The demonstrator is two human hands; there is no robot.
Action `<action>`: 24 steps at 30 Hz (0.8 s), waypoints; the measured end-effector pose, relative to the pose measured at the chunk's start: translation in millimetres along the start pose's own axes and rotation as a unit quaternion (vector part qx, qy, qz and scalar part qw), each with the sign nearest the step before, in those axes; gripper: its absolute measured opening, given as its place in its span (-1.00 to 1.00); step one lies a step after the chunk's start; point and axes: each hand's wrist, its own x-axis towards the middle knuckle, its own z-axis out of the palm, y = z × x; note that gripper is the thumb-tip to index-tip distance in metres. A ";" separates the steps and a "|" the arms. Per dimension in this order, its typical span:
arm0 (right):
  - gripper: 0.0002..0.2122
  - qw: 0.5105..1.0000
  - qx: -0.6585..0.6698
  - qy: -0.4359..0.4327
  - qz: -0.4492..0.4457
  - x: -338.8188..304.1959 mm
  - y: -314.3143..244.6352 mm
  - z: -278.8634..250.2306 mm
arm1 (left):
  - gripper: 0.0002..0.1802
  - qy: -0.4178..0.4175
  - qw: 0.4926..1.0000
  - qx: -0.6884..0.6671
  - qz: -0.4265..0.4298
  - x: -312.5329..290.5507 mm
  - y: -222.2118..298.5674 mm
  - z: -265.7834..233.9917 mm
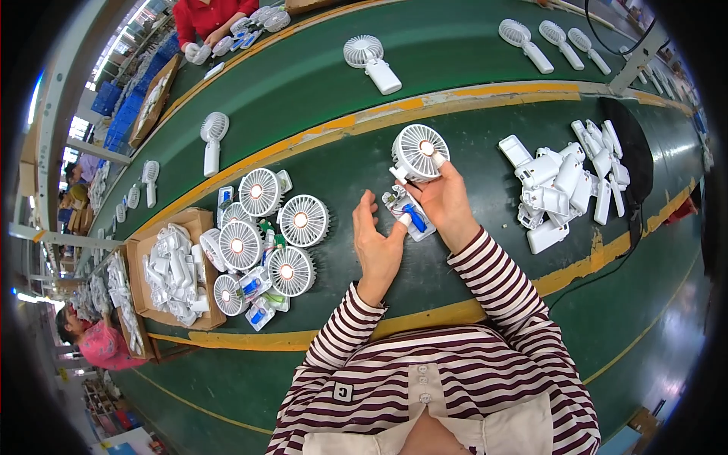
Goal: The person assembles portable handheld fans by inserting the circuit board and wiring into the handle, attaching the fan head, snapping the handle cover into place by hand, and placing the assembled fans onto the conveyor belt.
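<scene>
A white handheld fan is in front of me, its round fan head (pixel 422 152) tilted up and its handle shell (pixel 422 229) uncovered, with a blue battery (pixel 414 218) and small parts inside. My right hand (pixel 449 203) is closed on this fan, thumb over the edge of the head, other fingers by the handle. My left hand (pixel 378 246) lies at the left of the handle. Its thumb touches the shell near the battery; its fingers are spread apart from it. Left of my hands is a cluster of similar fan heads (pixel 302 221) with uncovered handles.
A cardboard box (pixel 139 282) of white handle parts stands at far left. White handle shells (pixel 557 182) are piled on the right. Beyond a yellow-edged rail, finished fans (pixel 371 62) lie on a green belt (pixel 296 98). A person in red (pixel 208 21) works across it.
</scene>
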 end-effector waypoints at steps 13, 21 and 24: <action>-0.67 0.995 0.063 -0.068 0.027 -54.4 -0.3 -10.6 | -0.69 -0.144 0.879 -0.409 -0.200 -42.3 9.5 -13.6; -0.64 0.993 -0.003 -0.116 -0.007 -103.2 -9.2 -21.5 | -0.54 -0.275 0.736 -0.575 -0.228 -73.2 30.1 -44.2; -0.68 0.995 -0.026 -0.099 -0.010 -111.1 -4.8 -19.3 | -0.60 -0.238 0.805 -0.474 -0.267 -81.4 36.3 -43.9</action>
